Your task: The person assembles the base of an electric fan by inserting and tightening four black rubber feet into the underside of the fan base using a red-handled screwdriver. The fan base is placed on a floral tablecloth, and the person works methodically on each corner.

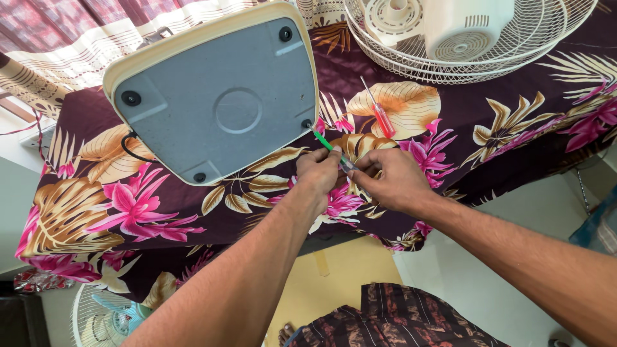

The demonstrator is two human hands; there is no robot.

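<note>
Head cam: both hands pinch a green screwdriver (329, 148), left hand (319, 175) near the shaft, right hand (392, 180) closed on the handle end. Tip sits at a corner screw, I think, on the fan base (218, 96), tipped up w/ grey underside showing. Red screwdriver (380, 117) lies on the flowery cloth (128, 205), just beside.

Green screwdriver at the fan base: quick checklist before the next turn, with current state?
1. Tip of green screwdriver at the corner screw of the fan base: ok, though seating in the slot cannot be told.
2. Left hand on the shaft: ok.
3. Right hand on the handle end: ok.
4. Base steady: cannot tell; it stands tilted on the floral cloth, no hand on it.
5. Other three corner screws present: ok.
6. Red screwdriver out of the way: ok, lying on the cloth beside the fan grille.
</note>
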